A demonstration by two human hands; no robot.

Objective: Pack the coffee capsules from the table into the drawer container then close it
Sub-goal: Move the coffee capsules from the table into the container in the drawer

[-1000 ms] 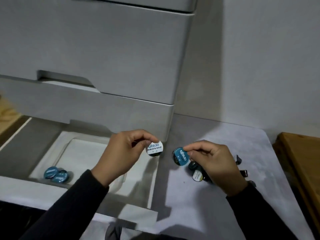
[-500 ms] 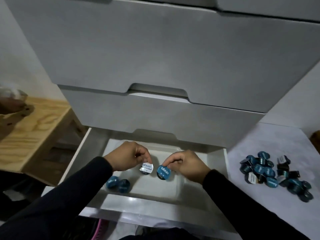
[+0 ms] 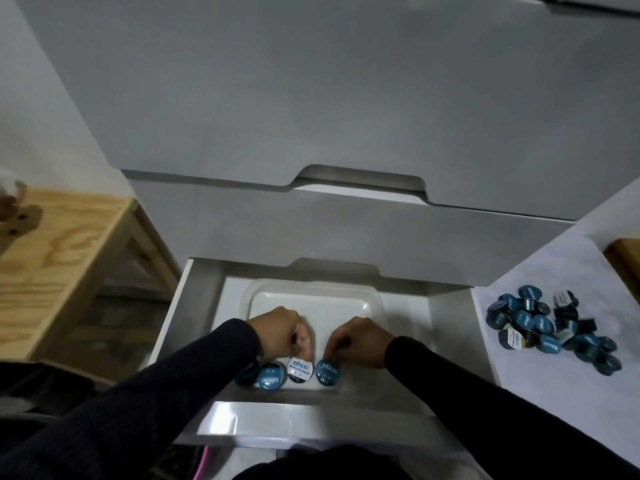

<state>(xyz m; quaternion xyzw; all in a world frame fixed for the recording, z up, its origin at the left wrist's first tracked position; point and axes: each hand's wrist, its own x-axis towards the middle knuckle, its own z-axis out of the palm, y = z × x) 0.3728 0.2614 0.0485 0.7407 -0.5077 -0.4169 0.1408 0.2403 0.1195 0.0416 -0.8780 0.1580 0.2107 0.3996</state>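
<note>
The bottom drawer [image 3: 446, 313] stands pulled out with a clear plastic container [image 3: 311, 296] inside. Along the container's near edge sit two blue-lidded capsules [image 3: 268, 375]. Right of them my left hand [image 3: 282, 332] pinches a white-lidded capsule [image 3: 299, 369] and holds it low against that row. My right hand [image 3: 360, 341] pinches a blue-lidded capsule [image 3: 327, 371] just right of the white one. A pile of several capsules [image 3: 550, 330] lies on the white table [image 3: 568, 268] to the right.
Two shut drawer fronts [image 3: 311, 116] rise above the open drawer. A wooden table [image 3: 59, 244] stands at the left, and a wooden edge [image 3: 623, 261] shows at the far right. The drawer's near front panel [image 3: 311, 424] lies just below my hands.
Both hands have lowered toward the container's near edge, bringing the white and blue capsules down beside the two lying there. The view has tilted down and closer.
</note>
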